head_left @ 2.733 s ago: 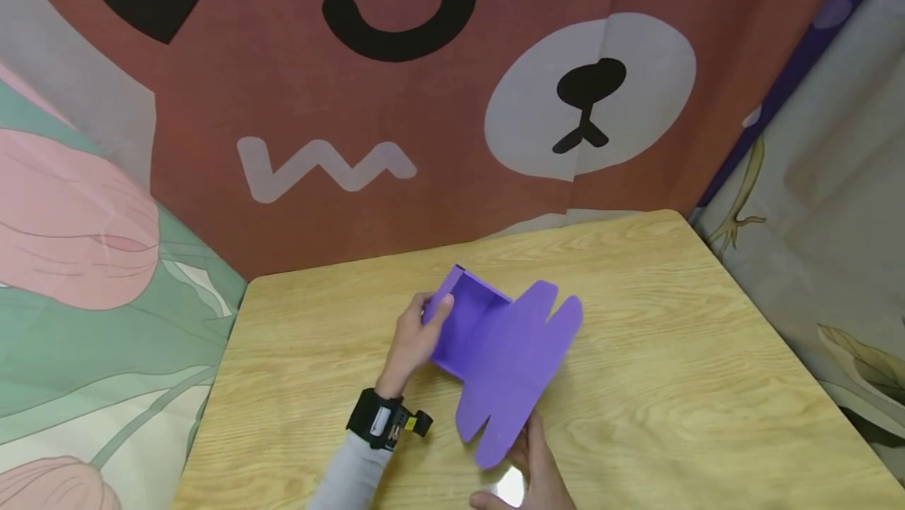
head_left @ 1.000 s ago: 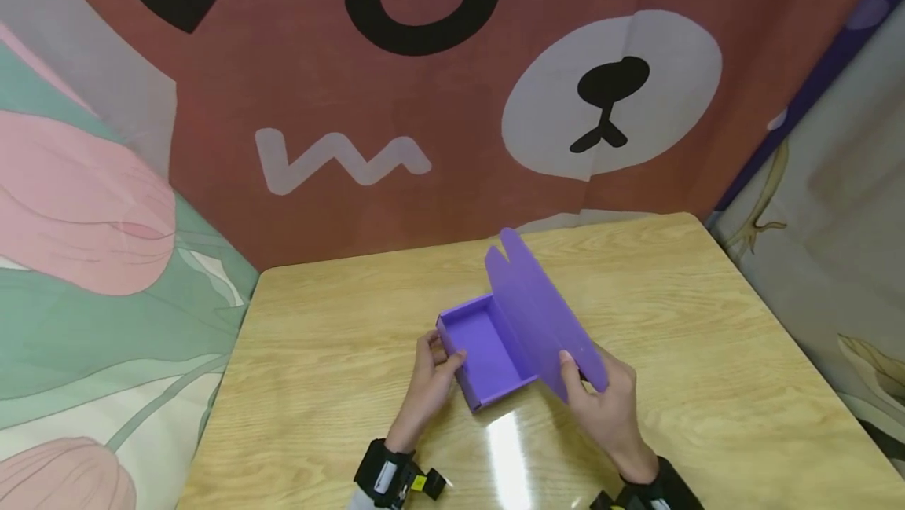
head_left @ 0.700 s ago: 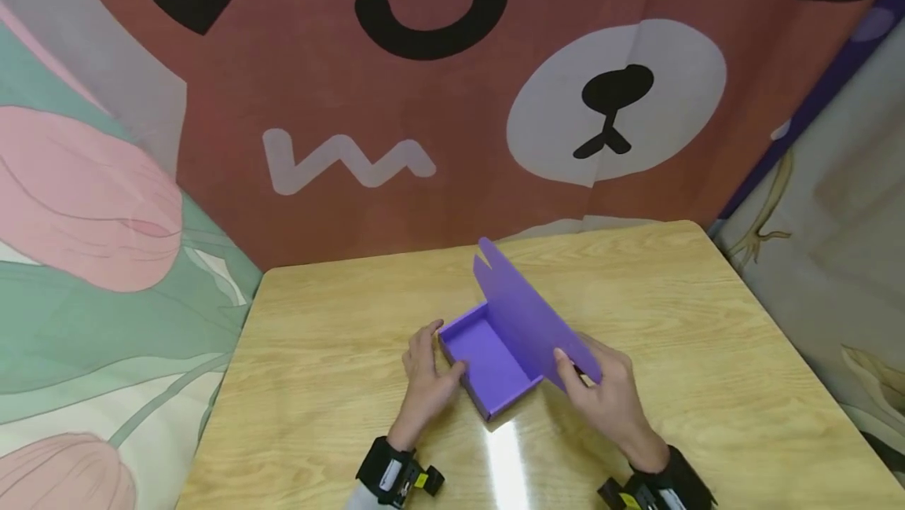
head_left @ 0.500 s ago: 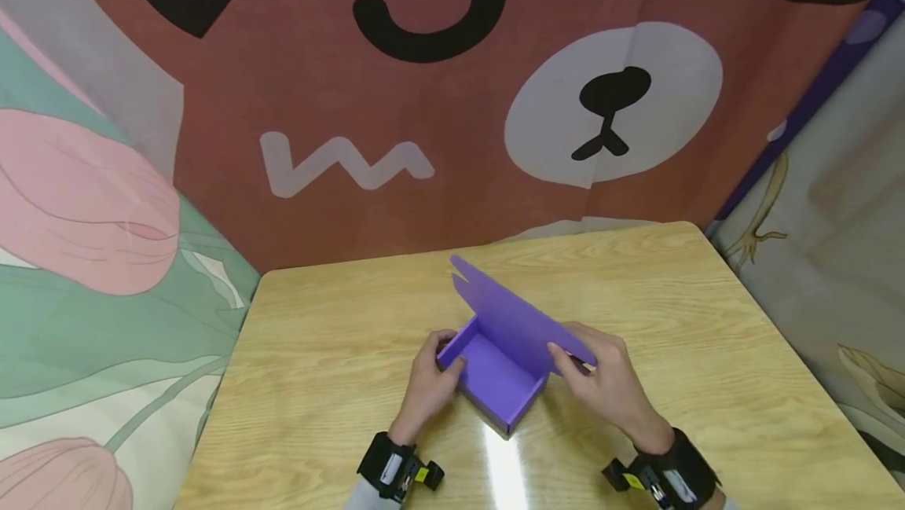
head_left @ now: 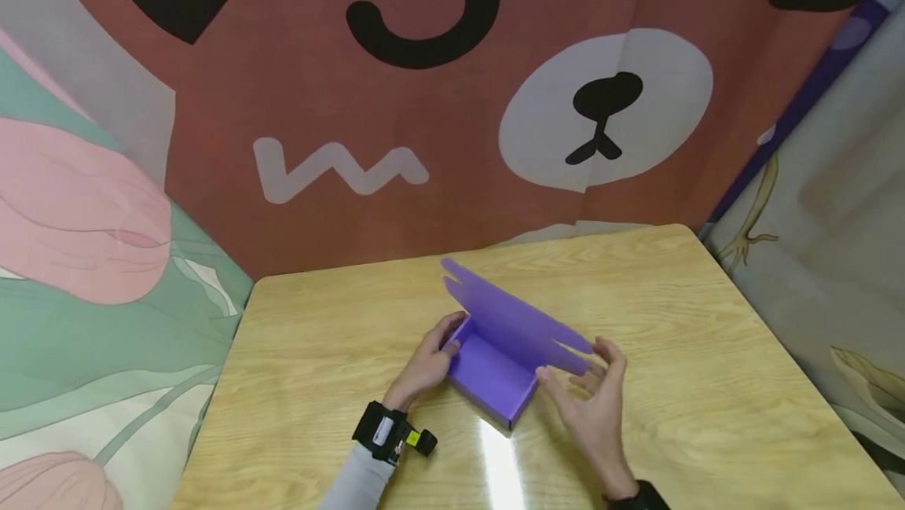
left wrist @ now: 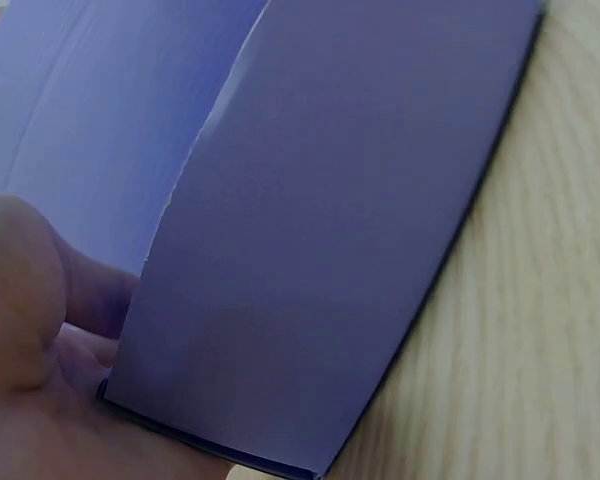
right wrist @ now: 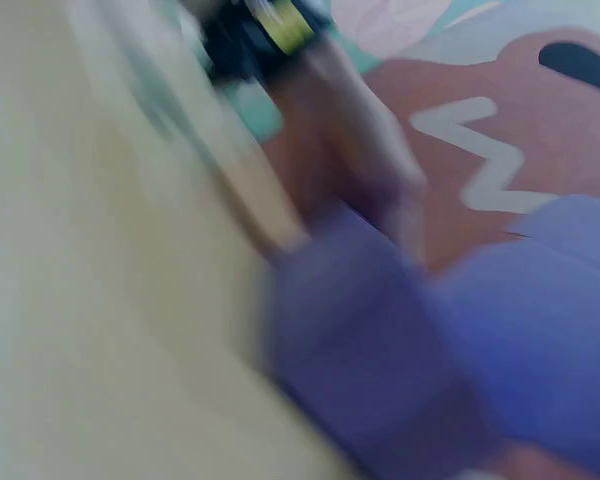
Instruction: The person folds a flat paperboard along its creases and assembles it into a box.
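A purple cardboard box [head_left: 495,372] with shallow walls sits on the table, its lid [head_left: 512,321] raised along the far side. The lid has slotted, rounded tabs at both ends, and nothing lies inside the box. My left hand [head_left: 424,365] grips the box's left end, thumb over the wall and fingers outside. The left wrist view shows the box's outer wall [left wrist: 310,230] close up beside that thumb. My right hand [head_left: 594,408] is spread around the right end, thumb by the box corner and fingertips at the lid's tabs. The right wrist view is blurred.
The wooden table [head_left: 318,337] runs out on all sides of the box, with a bright light reflection [head_left: 500,463] in front of it. A printed bear curtain [head_left: 353,219] hangs behind the table. Patterned cloths hang at the left and right.
The box has turned and its lid swung from the right to the far side. My right hand pinched the lid's near end, then released it; my left hand kept to the left end.
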The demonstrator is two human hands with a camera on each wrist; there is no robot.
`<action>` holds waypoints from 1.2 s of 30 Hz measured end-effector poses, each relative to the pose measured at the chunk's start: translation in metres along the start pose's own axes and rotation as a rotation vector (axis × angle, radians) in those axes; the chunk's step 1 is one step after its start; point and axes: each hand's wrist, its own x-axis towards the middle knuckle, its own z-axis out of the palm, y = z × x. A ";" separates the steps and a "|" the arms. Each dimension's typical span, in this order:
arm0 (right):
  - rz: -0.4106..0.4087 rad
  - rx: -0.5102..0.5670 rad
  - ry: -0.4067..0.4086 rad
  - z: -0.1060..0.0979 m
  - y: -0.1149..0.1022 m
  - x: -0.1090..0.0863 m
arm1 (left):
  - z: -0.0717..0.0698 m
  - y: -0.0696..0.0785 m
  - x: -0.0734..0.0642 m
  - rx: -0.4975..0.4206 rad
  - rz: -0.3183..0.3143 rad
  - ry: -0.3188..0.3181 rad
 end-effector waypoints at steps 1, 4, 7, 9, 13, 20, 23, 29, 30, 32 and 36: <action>0.068 0.019 0.000 0.007 0.004 -0.009 | 0.000 0.001 -0.001 0.013 0.003 0.015; 0.132 -0.011 -0.088 0.022 0.012 -0.025 | 0.003 0.003 -0.004 0.013 -0.004 0.072; 0.029 -0.052 -0.137 0.028 0.016 -0.019 | 0.008 0.005 -0.009 -0.037 0.005 0.123; -0.023 -0.059 -0.138 0.027 0.017 -0.011 | 0.012 0.004 -0.013 -0.080 0.000 0.138; -0.013 -0.069 -0.164 0.020 0.020 -0.001 | 0.021 0.001 -0.026 -0.110 -0.030 0.162; -0.054 -0.116 -0.170 0.014 0.029 0.006 | 0.027 0.001 -0.040 -0.164 -0.082 0.206; -0.084 -0.128 -0.185 0.014 0.029 0.012 | 0.028 0.003 -0.040 -0.206 -0.091 0.226; -0.017 -0.144 -0.202 0.010 0.021 0.034 | 0.020 0.005 -0.040 -0.131 -0.105 0.374; -0.030 -0.144 -0.180 0.009 0.019 0.041 | 0.017 0.006 -0.039 -0.099 -0.095 0.424; -0.088 -0.141 -0.123 0.006 0.015 0.059 | 0.009 0.009 -0.035 -0.038 -0.020 0.535; -0.249 -0.159 -0.052 0.004 0.005 0.091 | -0.008 0.013 -0.024 0.113 0.216 0.681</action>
